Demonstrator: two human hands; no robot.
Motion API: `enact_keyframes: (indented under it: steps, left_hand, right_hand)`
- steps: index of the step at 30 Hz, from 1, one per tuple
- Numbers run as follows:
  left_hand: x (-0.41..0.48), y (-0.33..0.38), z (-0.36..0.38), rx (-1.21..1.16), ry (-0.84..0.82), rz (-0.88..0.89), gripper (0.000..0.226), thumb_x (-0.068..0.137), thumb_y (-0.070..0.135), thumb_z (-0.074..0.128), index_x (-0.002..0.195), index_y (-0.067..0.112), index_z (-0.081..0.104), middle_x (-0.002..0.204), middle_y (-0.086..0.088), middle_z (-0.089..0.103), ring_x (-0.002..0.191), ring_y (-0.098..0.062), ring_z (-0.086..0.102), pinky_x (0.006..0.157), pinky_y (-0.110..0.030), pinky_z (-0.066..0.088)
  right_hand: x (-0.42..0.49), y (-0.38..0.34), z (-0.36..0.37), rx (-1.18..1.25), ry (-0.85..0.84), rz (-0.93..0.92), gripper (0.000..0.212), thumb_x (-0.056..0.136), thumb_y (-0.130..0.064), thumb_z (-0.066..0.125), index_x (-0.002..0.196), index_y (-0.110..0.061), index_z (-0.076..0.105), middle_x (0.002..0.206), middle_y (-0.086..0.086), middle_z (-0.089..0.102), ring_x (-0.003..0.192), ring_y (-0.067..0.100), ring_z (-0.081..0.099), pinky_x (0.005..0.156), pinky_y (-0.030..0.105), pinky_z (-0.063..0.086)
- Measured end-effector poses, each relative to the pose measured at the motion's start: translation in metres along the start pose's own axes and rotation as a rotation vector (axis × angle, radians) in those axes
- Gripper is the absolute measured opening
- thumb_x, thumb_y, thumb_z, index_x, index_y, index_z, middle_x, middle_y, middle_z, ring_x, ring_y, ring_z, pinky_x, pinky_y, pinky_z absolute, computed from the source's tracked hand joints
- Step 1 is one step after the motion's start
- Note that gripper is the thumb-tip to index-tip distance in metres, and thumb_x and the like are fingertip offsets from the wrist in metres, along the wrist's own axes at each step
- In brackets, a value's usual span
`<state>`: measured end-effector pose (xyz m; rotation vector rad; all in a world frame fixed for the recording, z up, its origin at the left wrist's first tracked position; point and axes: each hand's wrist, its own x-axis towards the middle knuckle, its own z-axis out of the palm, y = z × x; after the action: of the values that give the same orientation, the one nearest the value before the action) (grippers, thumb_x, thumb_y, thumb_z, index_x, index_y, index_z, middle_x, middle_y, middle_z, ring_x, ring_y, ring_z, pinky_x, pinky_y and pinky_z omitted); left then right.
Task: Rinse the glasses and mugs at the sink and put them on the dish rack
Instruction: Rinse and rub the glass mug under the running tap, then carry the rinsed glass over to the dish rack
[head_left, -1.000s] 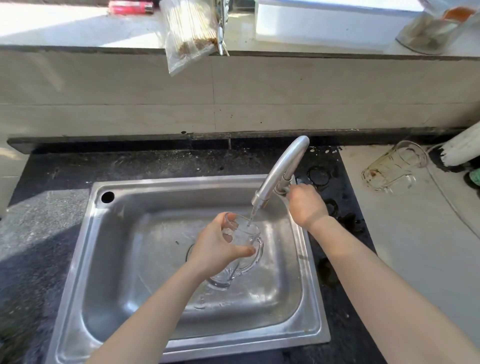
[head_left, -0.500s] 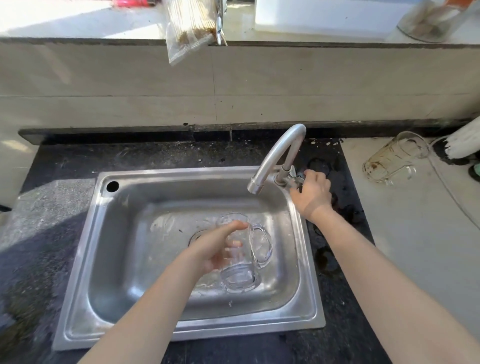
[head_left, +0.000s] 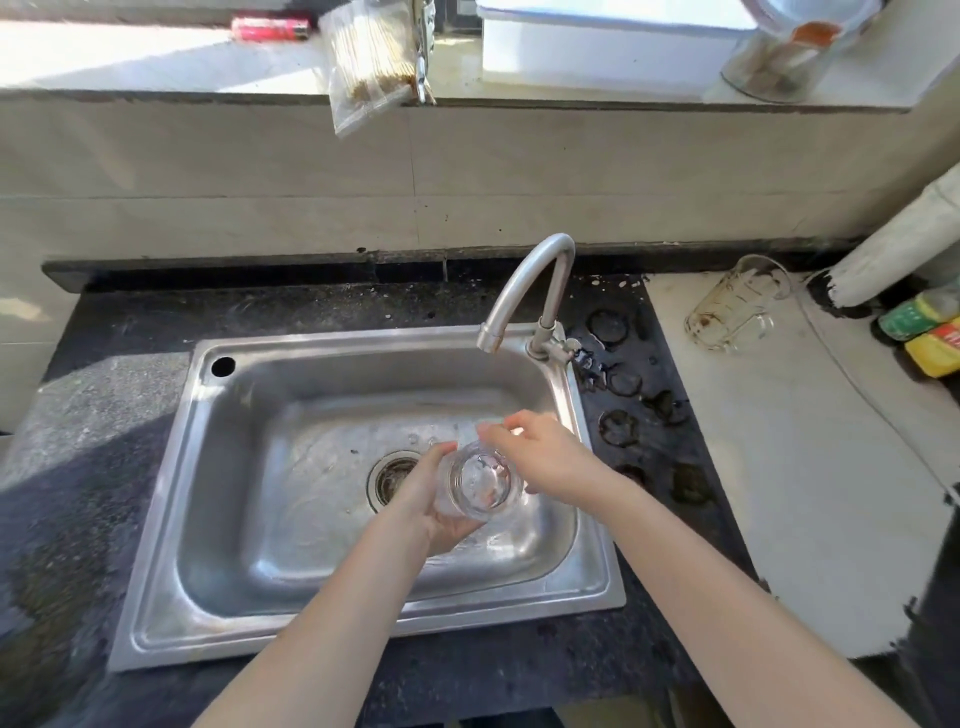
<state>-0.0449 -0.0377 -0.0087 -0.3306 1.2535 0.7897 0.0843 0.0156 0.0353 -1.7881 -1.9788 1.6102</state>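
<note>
Over the steel sink (head_left: 156, 597), my left hand (head_left: 431, 504) grips a clear glass mug (head_left: 480, 483) from below and the left. The mug is tipped on its side with its base toward me. My right hand (head_left: 545, 460) curls over the mug's far right side, fingertips near its rim; the handle is hidden. No water runs from the faucet (head_left: 535, 280) above the basin. A second glass mug (head_left: 737, 312), stained brown inside, lies on its side on the pale counter at the right. No dish rack is in view.
The drain (head_left: 392, 475) sits just left of the mug. Wet ring marks dot the dark counter (head_left: 639, 410) right of the sink. Bottles (head_left: 930, 332) and a white pipe (head_left: 893, 249) stand at the far right. A bag of sticks (head_left: 369, 62) and a jar (head_left: 779, 57) rest on the windowsill.
My right hand left the faucet handle and came down onto the mug. The water stopped. My left hand lowered the mug and tipped it on its side.
</note>
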Motion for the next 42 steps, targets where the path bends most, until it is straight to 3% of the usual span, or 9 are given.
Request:
enact_keyframes:
  steps: [3, 7, 12, 16, 21, 24, 28, 34, 42]
  left_hand:
    - [-0.012, 0.006, 0.000, 0.071, -0.025, 0.042, 0.043, 0.086, 0.038, 0.064, 0.100, -0.003, 0.062, 0.071, -0.021, 0.070, 0.055, -0.033, 0.069, 0.047, -0.040, 0.058]
    - [-0.032, 0.027, -0.008, 0.116, -0.116, 0.165, 0.050, 0.086, 0.047, 0.057, 0.110, 0.005, 0.068, 0.094, -0.014, 0.071, 0.081, -0.030, 0.067, 0.087, -0.048, 0.054]
    - [-0.056, 0.010, -0.036, 0.258, -0.129, 0.094, 0.041, 0.091, 0.042, 0.051, 0.093, 0.004, 0.066, 0.067, -0.016, 0.070, 0.053, -0.027, 0.068, 0.051, -0.037, 0.056]
    - [-0.070, 0.009, -0.043, 0.320, -0.135, 0.154, 0.045, 0.090, 0.043, 0.053, 0.102, 0.001, 0.063, 0.076, -0.019, 0.071, 0.066, -0.030, 0.071, 0.080, -0.044, 0.054]
    - [-0.089, 0.004, -0.028, 0.429, -0.131, 0.244, 0.064, 0.079, 0.051, 0.065, 0.121, 0.004, 0.057, 0.096, -0.013, 0.061, 0.068, -0.027, 0.066, 0.060, -0.036, 0.057]
    - [-0.091, -0.023, -0.009, 0.509, -0.178, 0.347, 0.065, 0.078, 0.054, 0.065, 0.121, 0.006, 0.056, 0.097, -0.012, 0.055, 0.072, -0.021, 0.056, 0.064, -0.031, 0.051]
    - [-0.107, -0.088, 0.037, 0.698, -0.328, 0.382, 0.039, 0.083, 0.046, 0.064, 0.097, 0.011, 0.056, 0.075, -0.010, 0.047, 0.055, -0.017, 0.047, 0.042, -0.022, 0.044]
    - [-0.136, -0.236, 0.095, 0.843, -0.613, 0.216, 0.024, 0.086, 0.036, 0.065, 0.103, 0.022, 0.056, 0.103, -0.009, 0.061, 0.103, -0.024, 0.059, 0.098, -0.039, 0.044]
    - [-0.185, -0.451, 0.138, 1.323, -1.015, -0.096, 0.044, 0.076, 0.036, 0.068, 0.115, 0.019, 0.062, 0.099, -0.007, 0.070, 0.089, -0.021, 0.062, 0.080, -0.030, 0.047]
  right_hand:
    - [-0.010, -0.016, 0.009, -0.018, 0.044, 0.033, 0.065, 0.081, -0.064, 0.053, 0.117, -0.010, 0.050, 0.099, 0.001, 0.061, 0.081, 0.011, 0.057, 0.063, 0.028, 0.043]
    - [-0.041, -0.044, 0.020, 0.237, 0.210, -0.073, 0.067, 0.079, -0.052, 0.058, 0.133, -0.016, 0.041, 0.107, -0.004, 0.059, 0.092, 0.012, 0.059, 0.073, 0.029, 0.048]
    - [-0.076, -0.058, 0.061, 0.280, 0.185, 0.082, 0.052, 0.087, -0.043, 0.053, 0.127, -0.013, 0.039, 0.101, -0.002, 0.056, 0.092, 0.018, 0.059, 0.065, 0.036, 0.055]
    - [-0.095, -0.065, 0.072, 0.286, 0.291, 0.050, 0.044, 0.087, -0.045, 0.058, 0.118, -0.019, 0.042, 0.101, -0.007, 0.054, 0.089, 0.015, 0.057, 0.060, 0.026, 0.047]
    - [-0.137, -0.055, 0.061, 0.383, 0.387, 0.073, 0.053, 0.087, -0.043, 0.063, 0.129, -0.018, 0.042, 0.106, 0.004, 0.058, 0.100, 0.021, 0.061, 0.084, 0.040, 0.055]
    - [-0.175, -0.025, 0.060, 0.515, 0.397, 0.113, 0.075, 0.079, -0.049, 0.071, 0.138, -0.021, 0.034, 0.116, 0.001, 0.051, 0.097, 0.015, 0.060, 0.074, 0.033, 0.059]
    - [-0.231, 0.035, 0.053, 0.724, 0.597, 0.169, 0.052, 0.074, -0.041, 0.078, 0.112, -0.017, 0.052, 0.105, -0.001, 0.057, 0.089, 0.014, 0.064, 0.071, 0.032, 0.061]
    - [-0.366, 0.141, 0.051, 0.864, 0.899, 0.176, 0.057, 0.076, -0.032, 0.079, 0.123, -0.018, 0.049, 0.107, 0.006, 0.058, 0.088, 0.019, 0.065, 0.076, 0.033, 0.058]
    - [-0.611, 0.287, 0.056, 0.887, 1.179, 0.177, 0.050, 0.074, -0.015, 0.080, 0.119, -0.017, 0.061, 0.104, 0.010, 0.062, 0.092, 0.023, 0.067, 0.075, 0.044, 0.059]
